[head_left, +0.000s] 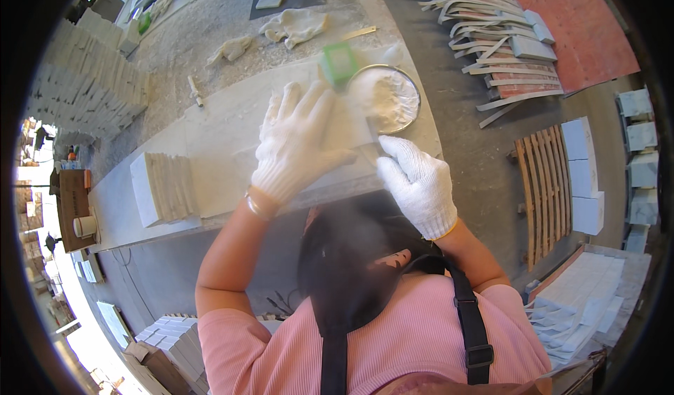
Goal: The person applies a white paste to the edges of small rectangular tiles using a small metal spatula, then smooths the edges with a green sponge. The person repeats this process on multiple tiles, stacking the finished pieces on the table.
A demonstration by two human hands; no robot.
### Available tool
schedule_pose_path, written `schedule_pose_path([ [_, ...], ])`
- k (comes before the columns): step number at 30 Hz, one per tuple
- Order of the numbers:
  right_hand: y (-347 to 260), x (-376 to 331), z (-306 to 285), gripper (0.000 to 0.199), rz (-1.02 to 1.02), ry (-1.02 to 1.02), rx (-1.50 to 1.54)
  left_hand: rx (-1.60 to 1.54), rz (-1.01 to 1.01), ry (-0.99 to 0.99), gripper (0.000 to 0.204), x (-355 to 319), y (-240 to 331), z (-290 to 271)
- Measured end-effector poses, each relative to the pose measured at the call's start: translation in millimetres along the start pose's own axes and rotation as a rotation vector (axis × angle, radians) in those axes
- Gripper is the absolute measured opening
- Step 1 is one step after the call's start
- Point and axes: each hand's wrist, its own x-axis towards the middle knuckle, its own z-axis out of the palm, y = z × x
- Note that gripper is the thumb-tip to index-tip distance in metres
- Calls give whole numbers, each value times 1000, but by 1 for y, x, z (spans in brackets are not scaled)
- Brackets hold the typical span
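Note:
My left hand (291, 142), in a white knit glove, lies palm down on the pale table top (232, 135), with fingers spread. A whitish flat piece beside its fingertips blends into the table, so its outline is unclear. My right hand (418, 184), also gloved, has its fingers closed round a thin flat tool (372, 129), whose kind I cannot make out. Just beyond that hand stands a round metal-rimmed bowl (419, 103) of white powder (385, 99). Touching or close to the bowl's left side is a green block-like object (339, 63), slightly blurred.
A short stack of pale tiles (165, 188) stands left on the table; taller stacks (84, 79) rise behind. Crumpled white gloves (295, 27), a marker-like stick (195, 91) and a dark mat (302, 2) lie farther back. Right are a wooden pallet (547, 191) and pale strips (484, 30).

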Motion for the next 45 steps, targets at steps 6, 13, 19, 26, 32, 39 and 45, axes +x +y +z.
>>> schedule_pose_path([
  [6,7,0,7,26,-110,93,9,-2,-2,-12,91,2,2,-3],
  [13,18,3,15,26,-143,95,-28,22,71,121,82,2,2,3],
  [19,33,13,35,24,-70,-13,2,-22,41,58,83,7,8,-4],
  [26,39,5,23,26,28,115,168,-21,-30,-64,96,4,7,-6],
  [32,34,2,-6,31,390,-63,717,28,14,-73,88,1,11,-12],
  [39,39,11,-27,19,405,-144,773,-16,136,-114,49,3,-2,-37],
  [45,27,44,-46,15,121,-261,620,17,146,-73,34,19,-30,-58],
])
